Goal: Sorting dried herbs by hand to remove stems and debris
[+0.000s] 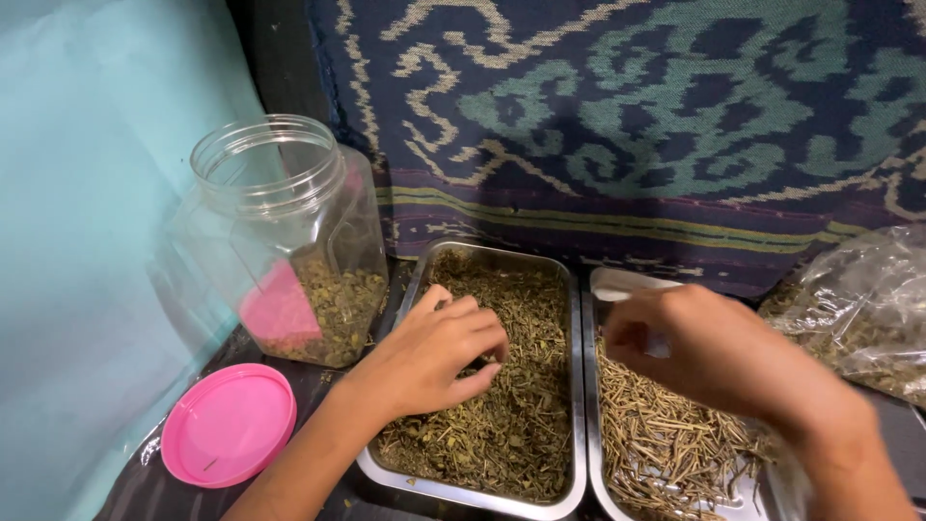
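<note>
My left hand (439,352) rests in a steel tray (576,405) of dried green leaf bits (521,425), fingers curled into the leaves as if pinching some. My right hand (719,352) hovers blurred over a second steel tray (590,453) on the right, which holds pale dry stems (666,444). Its fingers are bunched together; whether they hold any stems I cannot tell. A clear plastic jar (280,241) stands open to the left of the trays, with some dried leaves at its bottom.
A pink round lid (228,423) lies in front of the jar. A clear plastic bag (858,309) of dried herbs sits at the far right. A patterned dark-blue woven cloth (627,125) hangs behind. A pale turquoise wall (87,241) is at left.
</note>
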